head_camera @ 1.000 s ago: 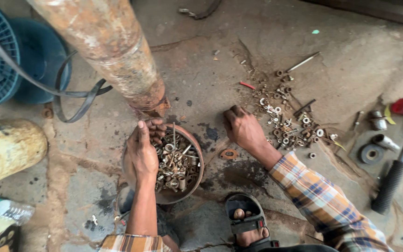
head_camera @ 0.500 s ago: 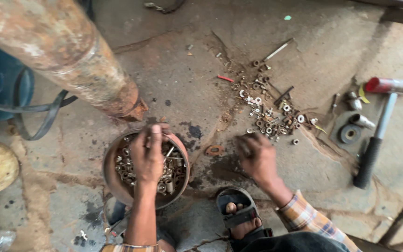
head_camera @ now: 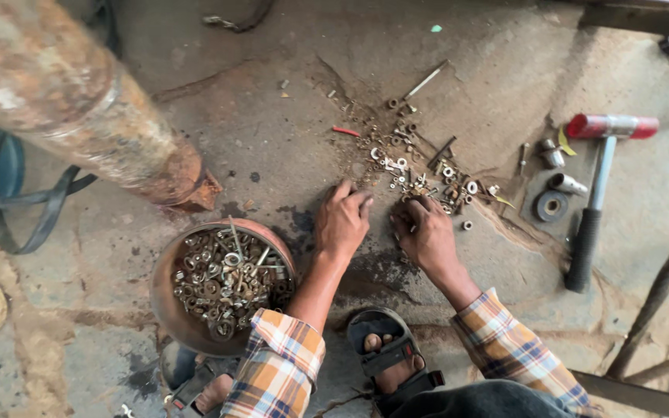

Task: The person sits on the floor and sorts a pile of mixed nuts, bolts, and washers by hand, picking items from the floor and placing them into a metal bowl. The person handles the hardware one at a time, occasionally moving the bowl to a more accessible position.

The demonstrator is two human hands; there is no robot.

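**Two hands at the near edge of a scatter of nuts and washers**

Two hands work side by side on the concrete floor (head_camera: pixel 505 93), both palm down. The left hand (head_camera: pixel 342 220) has its fingers curled and bunched, fingertips pressed to the floor at the near-left edge of the scattered hardware (head_camera: pixel 420 166); whether a piece sits under them cannot be told. The right hand (head_camera: pixel 426 232) lies just beside it at 3 o'clock, fingers likewise bent, tips touching the lowest pieces of the scatter; what it has pinched, if anything, is hidden.

From both hands the scatter lies at 12 to 1 o'clock, a loose band of nuts, washers and short bolts whose long axis runs from about 11 o'clock near the hands' side out towards 4 o'clock. The right hand is the nearer to its thickest part. A long thin bolt (head_camera: pixel 426 80) at the far end points towards 1 o'clock.

At 8 o'clock from the left hand stands a rusty round bowl (head_camera: pixel 166 310) heaped with similar hardware, close to the left forearm. A rusted cylinder (head_camera: pixel 79 108) lies at 10 o'clock. Well apart at 3 o'clock lies a red-headed hammer (head_camera: pixel 594 193), handle pointing to 6 o'clock, beside a dark ring-shaped disc (head_camera: pixel 550 206). A sandalled foot (head_camera: pixel 389 364) is at 6 o'clock.
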